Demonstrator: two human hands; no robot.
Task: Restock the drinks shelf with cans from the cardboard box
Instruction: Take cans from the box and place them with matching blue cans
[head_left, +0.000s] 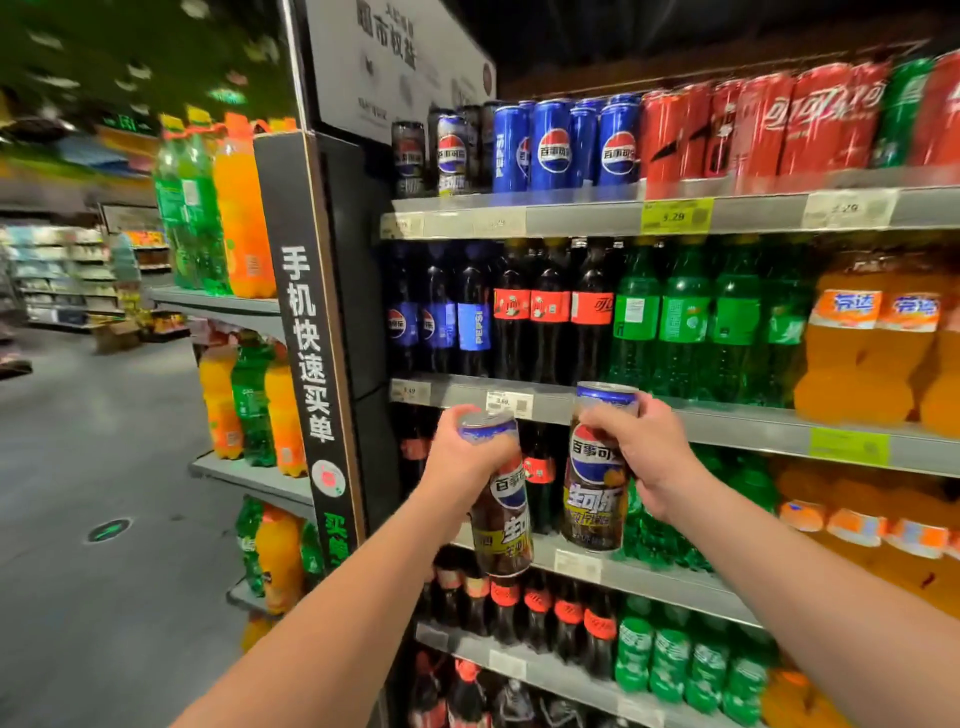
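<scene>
While both hands are full, we have nothing free to steady a wobbling row, and most of what could go wrong starts there. Nearest to us, our left hand (470, 452) clasps the left can (503, 525) high up, fingers wrapped over its rim, so the dark can hangs tilted below the grip; held that high, it could swing or slip out and drop to the floor (104, 441). Our right hand (649, 452) is closed round the upper body of the right can (592, 488), which stands roughly upright and looks the safer of the two. The cans are near each other but apart, and a careless lift could clink them together. Just behind them runs a shelf rail (727, 423) with price tags, and we judge that raising the cans close to it risks catching a base on its edge. Farther up, the top shelf (571, 208) carries the matching dark cans (451, 156) at its left end, tight beside the blue cans (553, 145). That is likely where ours belong, and pushing them in one-handed could topple the front cans or land ours in the wrong row. We cannot see the cardboard box from here.
</scene>
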